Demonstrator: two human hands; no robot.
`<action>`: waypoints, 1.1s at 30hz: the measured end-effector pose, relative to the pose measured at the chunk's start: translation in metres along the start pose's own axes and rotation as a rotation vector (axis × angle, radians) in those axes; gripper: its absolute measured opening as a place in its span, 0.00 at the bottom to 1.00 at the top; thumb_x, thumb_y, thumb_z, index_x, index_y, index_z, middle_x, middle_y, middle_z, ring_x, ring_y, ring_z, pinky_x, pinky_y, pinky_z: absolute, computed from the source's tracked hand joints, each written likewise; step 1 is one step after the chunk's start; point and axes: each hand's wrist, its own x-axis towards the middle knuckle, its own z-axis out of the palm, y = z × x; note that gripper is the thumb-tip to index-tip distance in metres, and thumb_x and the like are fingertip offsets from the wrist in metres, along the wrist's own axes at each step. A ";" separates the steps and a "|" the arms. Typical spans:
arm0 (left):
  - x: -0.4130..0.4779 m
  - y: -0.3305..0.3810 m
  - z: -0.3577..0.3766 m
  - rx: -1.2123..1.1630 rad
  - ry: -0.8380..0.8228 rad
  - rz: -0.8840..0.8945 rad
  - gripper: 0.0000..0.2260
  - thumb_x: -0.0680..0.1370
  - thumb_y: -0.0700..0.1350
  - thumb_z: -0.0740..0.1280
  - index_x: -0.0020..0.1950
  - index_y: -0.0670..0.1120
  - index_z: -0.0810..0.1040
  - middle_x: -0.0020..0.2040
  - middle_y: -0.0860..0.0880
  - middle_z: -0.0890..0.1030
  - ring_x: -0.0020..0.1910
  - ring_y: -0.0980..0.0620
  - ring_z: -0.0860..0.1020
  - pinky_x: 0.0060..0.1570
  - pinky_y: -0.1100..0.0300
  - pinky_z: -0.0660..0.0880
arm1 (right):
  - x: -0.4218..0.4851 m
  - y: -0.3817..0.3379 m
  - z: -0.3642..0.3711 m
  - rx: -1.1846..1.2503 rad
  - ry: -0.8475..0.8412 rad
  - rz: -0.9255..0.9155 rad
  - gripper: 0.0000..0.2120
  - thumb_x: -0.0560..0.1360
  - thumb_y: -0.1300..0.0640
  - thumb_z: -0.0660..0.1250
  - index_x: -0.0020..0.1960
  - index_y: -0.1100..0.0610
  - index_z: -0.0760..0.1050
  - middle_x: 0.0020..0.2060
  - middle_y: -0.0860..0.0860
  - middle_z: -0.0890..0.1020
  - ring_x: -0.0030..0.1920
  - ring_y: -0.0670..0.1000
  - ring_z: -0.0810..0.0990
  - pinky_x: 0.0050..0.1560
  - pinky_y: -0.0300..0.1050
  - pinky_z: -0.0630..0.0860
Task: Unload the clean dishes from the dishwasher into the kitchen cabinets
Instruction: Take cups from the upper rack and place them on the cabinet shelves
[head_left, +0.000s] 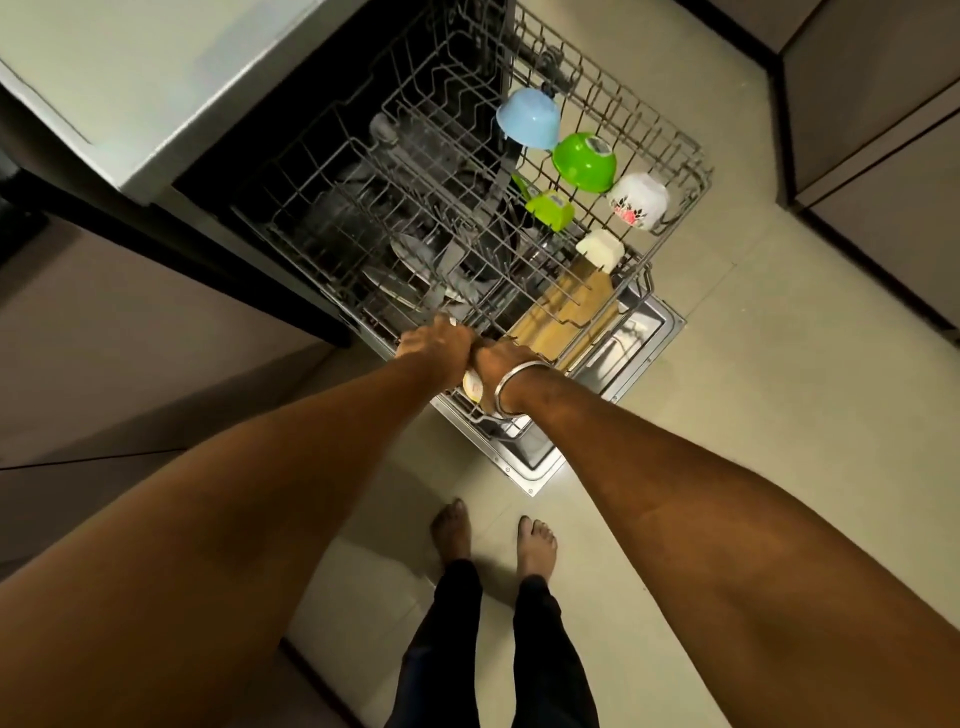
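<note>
One open dishwasher (363, 218) under a pale grey countertop (156, 78) fills the far middle of the scene, with its steel-lined door (639, 332) dropped flat toward the near right. Brown cabinet fronts (104, 338) stand at left and more cabinets (883, 130) at far right. A grey wire upper rack (675, 156) is pulled out over the lower rack (493, 415). In the lower rack a wooden cutting board (566, 312) lies to the right and steel plates (415, 270) stand further left. On the upper rack's right side, far to near, sit a light blue plastic bowl (530, 117), a bright green plastic bowl (584, 161), a white bowl with a red flower print (638, 200), a small green square container (550, 208) and a cream square container (600, 249), all mouth-down. The left hand (436, 345) and right hand (501, 358) touch at the lower rack's near edge, knuckles up, fingers curled under and out of sight. Cannot tell if they pinch wire or dish. A pale cream-white dish (472, 384) shows just beneath them, beside a steel bangle (519, 384) on the right wrist. Judgement: this is the piece being lifted, and most of the load is not yet unloaded. Risks: the dish could catch on the rack tines or knock the overhanging upper rack on the way up. A wet rim could slip, and bare feet (493, 540) stand close by the door, so a drop would break near the toes. Writing: stickers show on the green bowl and the green container, too small to read.
</note>
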 end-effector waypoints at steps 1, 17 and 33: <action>0.002 0.000 0.000 -0.004 -0.016 -0.009 0.17 0.79 0.51 0.70 0.68 0.55 0.77 0.59 0.45 0.78 0.52 0.45 0.80 0.51 0.50 0.78 | 0.002 0.001 0.003 -0.033 -0.024 -0.021 0.26 0.71 0.57 0.73 0.68 0.55 0.73 0.62 0.56 0.79 0.61 0.61 0.77 0.59 0.55 0.78; -0.028 0.001 -0.044 -0.039 0.114 -0.056 0.12 0.78 0.49 0.72 0.61 0.52 0.81 0.50 0.48 0.81 0.50 0.48 0.80 0.51 0.53 0.77 | -0.023 0.004 -0.029 0.037 0.090 -0.037 0.31 0.67 0.57 0.78 0.67 0.52 0.70 0.54 0.55 0.81 0.53 0.59 0.82 0.51 0.52 0.81; -0.195 -0.004 -0.166 -0.495 0.335 -0.211 0.18 0.73 0.51 0.71 0.62 0.54 0.82 0.53 0.49 0.84 0.50 0.47 0.82 0.49 0.52 0.80 | -0.148 -0.042 -0.157 0.289 0.258 -0.040 0.24 0.65 0.45 0.73 0.58 0.51 0.73 0.45 0.50 0.78 0.44 0.55 0.79 0.41 0.43 0.72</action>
